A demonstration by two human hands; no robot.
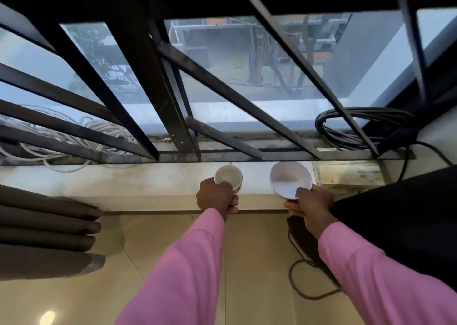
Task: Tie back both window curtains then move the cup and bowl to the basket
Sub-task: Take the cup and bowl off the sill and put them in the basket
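Observation:
My left hand [216,197] grips a pale cup [228,176] at its near side, by the edge of the window sill [138,183]. My right hand [310,207] pinches the near rim of a white bowl [288,178], thumb on top, with the bowl tilted toward me over the sill. A brown curtain [47,235] hangs gathered at the left. A dark curtain [400,220] hangs at the right. No basket is in view.
Black window bars [173,102] run across the glass above the sill. Coiled white cable [74,136] lies at the left and coiled black cable [358,126] at the right. A pale electrical box [346,175] sits right of the bowl. Black cord [304,270] loops on the floor.

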